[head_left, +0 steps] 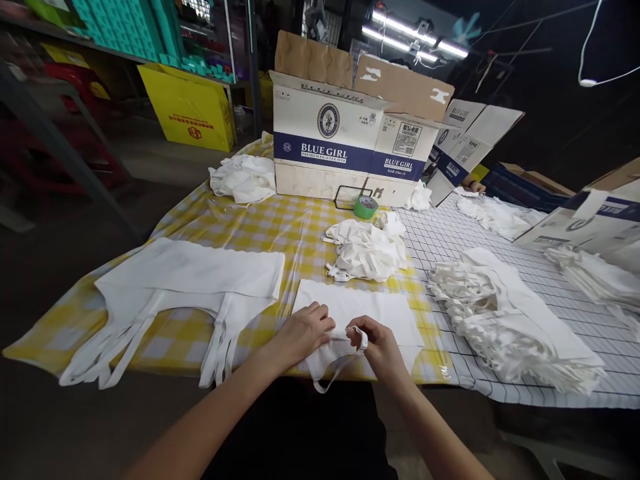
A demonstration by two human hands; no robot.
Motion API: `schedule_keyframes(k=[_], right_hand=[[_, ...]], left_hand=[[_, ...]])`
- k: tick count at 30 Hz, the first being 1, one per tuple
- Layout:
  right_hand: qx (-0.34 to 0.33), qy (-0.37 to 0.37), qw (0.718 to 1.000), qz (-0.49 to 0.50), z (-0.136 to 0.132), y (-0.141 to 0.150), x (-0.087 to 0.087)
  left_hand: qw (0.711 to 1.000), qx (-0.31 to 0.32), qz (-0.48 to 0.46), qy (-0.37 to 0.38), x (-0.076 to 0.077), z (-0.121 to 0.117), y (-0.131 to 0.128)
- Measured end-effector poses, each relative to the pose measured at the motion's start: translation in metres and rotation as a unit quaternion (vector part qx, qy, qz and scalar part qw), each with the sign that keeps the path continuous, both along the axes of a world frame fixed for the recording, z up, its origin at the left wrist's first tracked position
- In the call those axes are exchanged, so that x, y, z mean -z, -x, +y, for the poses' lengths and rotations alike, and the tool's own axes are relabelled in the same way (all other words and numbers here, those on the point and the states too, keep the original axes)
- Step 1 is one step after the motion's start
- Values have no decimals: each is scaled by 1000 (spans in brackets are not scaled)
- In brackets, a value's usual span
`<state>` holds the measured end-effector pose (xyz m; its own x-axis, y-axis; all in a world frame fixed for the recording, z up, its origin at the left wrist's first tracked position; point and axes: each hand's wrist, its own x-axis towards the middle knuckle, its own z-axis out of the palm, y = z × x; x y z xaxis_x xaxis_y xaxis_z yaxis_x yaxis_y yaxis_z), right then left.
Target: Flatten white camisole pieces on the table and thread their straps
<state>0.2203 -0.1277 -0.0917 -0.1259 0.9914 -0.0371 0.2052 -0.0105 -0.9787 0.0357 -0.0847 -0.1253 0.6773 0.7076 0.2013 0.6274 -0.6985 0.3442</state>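
- Work location: the white garter-belt-style garment (370, 303) lies flat on the yellow-checked tablecloth (295, 220), at 12 o'clock to the wearer, near the table edge.
- Left hand (309, 327): at 9 o'clock of the strap area, laid on the garment with fingers curled; whether it pinches fabric underneath cannot be told.
- Right hand (377, 343): thumb and forefinger pinch the white strap (365, 341), which forms a small loop; a further length hangs toward 6 o'clock.
- Step in hand (judged): strap handling, with the left hand apparently steadying the garment.
- Next move (judged): calls for a maintained right-hand pinch, left-hand pressure on the cloth, and a strap free of twists.
- Adjacent items: laid-out white garments (190, 270) at 9 o'clock; crumpled white pile (367, 250) at 12 o'clock; stacked strapped garments (520, 313) at 3 o'clock.
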Motion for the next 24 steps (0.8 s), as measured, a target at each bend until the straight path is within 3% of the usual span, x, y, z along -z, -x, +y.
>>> schedule_keyframes(k=[4,12,15,20,24], right_hand=[[19,-2,1000,-22,7,-3,19],[8,115,991,62,16,-6,32],[7,129,990,64,18,-6,31],[-5,80,996,29,21,-3,27],[-25,57,998,0,26,3,27]], left_hand=[[994,32,47,-91,4,3,-5],[988,46,68,-129,5,0,-8],[995,26,45,-83,2,2,-9],[997,-29,-57,50,2,9,-9],[990,-44,-86,101,6,15,-11]])
